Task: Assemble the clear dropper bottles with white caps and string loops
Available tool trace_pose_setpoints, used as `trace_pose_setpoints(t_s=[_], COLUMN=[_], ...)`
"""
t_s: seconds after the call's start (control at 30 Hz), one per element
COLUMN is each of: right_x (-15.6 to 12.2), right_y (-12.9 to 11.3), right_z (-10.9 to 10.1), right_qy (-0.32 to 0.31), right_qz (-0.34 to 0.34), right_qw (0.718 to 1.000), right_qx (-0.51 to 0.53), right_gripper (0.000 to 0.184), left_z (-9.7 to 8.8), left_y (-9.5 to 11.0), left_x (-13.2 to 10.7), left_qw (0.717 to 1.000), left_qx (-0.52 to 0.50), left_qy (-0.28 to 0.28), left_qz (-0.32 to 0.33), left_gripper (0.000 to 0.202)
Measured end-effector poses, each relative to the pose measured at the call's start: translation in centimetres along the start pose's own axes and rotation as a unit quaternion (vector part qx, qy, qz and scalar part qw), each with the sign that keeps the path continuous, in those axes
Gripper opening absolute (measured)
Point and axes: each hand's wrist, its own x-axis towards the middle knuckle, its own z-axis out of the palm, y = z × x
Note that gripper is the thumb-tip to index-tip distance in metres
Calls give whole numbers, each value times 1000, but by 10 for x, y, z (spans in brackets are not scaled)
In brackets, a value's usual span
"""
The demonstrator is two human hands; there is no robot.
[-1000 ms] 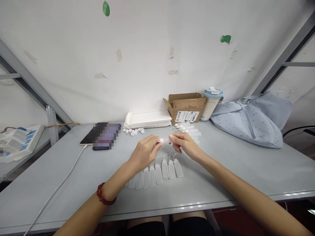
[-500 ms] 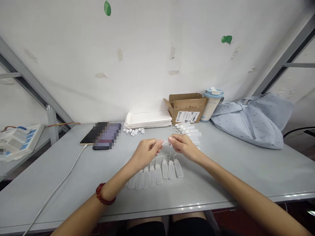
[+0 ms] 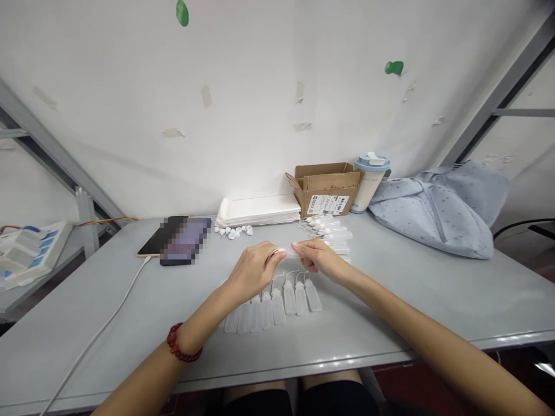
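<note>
My left hand (image 3: 255,268) and my right hand (image 3: 319,258) meet above the middle of the desk, each pinching one end of a small translucent plastic bottle (image 3: 291,253). Fingers cover most of it, so its cap end cannot be made out. Just below my hands lies a row of similar bottles (image 3: 289,297), side by side with thin white strap loops at their tops; my left forearm hides some. Behind my right hand is a second group of bottles (image 3: 340,234) with white tops. Several small white caps (image 3: 234,232) sit loose beyond my left hand.
A stack of white envelopes (image 3: 260,209), an open cardboard box (image 3: 332,188) and a lidded cup (image 3: 367,188) stand along the wall. A blue-grey cloth bag (image 3: 433,216) lies to the right. Phones (image 3: 184,242) with a white cable (image 3: 117,318) and a power strip (image 3: 34,254) are leftward.
My hands have drawn slightly apart, and more of the translucent bottle shows between them. The whole view has shifted a little. The laid-out bottles have stayed in place.
</note>
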Motion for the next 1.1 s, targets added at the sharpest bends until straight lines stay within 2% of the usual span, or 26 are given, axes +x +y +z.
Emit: trace_pose_setpoints(t_s=[0.2,0.27,0.37,0.5,0.57,0.63,0.7,0.8,0.93,1.1], right_x=[-2,-3,-1,1,2,2,1,0,-6,-17], right_y=[-4,-5,-6,-10,-13,-16,-18,-16,-15,-20], right_z=[0,0,-3,-16,-28,-41,-55,-77,-103,-116], right_qy=[-27,-26,9,73,113,158,179,170,138,95], right_qz=[46,60,67,37,4,-30,-40,-18,8,49], right_qw=[996,996,996,996,993,984,976,977,977,964], right_qx=[65,68,59,35,-11,-80,-118,-127,-163,-243], right_gripper=[52,52,53,48,48,49,48,40,34,31], left_z=[3,2,-3,-17,-24,-29,-31,-31,-29,-26], left_y=[-5,-6,-13,-41,-61,-80,-95,-108,-113,-116], left_x=[0,1,5,11,12,11,9,7,8,8], left_qw=[999,1000,1000,997,986,969,959,954,954,957], left_qx=[13,6,-8,41,133,223,261,277,272,264], left_qy=[3,-2,-1,22,39,35,17,-4,-19,-24], left_qz=[46,30,-10,-63,-89,-105,-109,-112,-120,-120], left_gripper=[29,30,32,24,20,25,29,30,31,33])
